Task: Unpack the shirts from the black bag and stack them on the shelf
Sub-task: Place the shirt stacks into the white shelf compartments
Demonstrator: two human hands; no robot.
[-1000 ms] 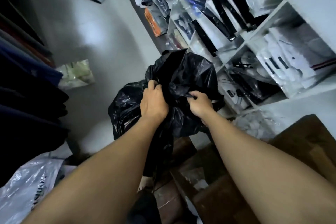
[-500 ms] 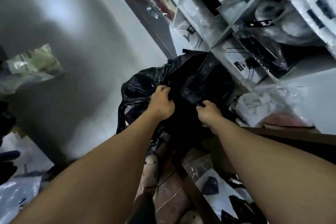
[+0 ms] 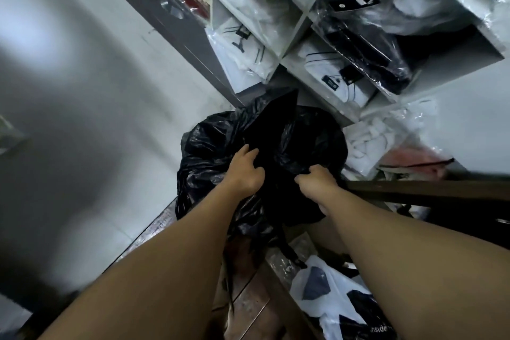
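Note:
A big crumpled black plastic bag (image 3: 209,146) stands on the floor in front of the white shelf unit (image 3: 296,25). My left hand (image 3: 244,171) grips the bag's plastic near its top on the left. My right hand (image 3: 317,181) grips a fold of the bag on the right, fingers curled into it. The bag's mouth is dark and what is inside is hidden. The shelf compartments hold folded white shirts in clear plastic (image 3: 242,55) and dark packed garments (image 3: 367,55).
A pale wall (image 3: 82,91) fills the left. Bagged white clothing (image 3: 372,141) lies on the floor at the shelf's foot. A dark wooden edge (image 3: 427,190) runs right of my right hand. White printed plastic bags (image 3: 331,292) lie below on brown flooring.
The view has swung down and closer to the bag and the shelf's lower compartments. Both hands keep their grip on the black bag, now a little wider apart.

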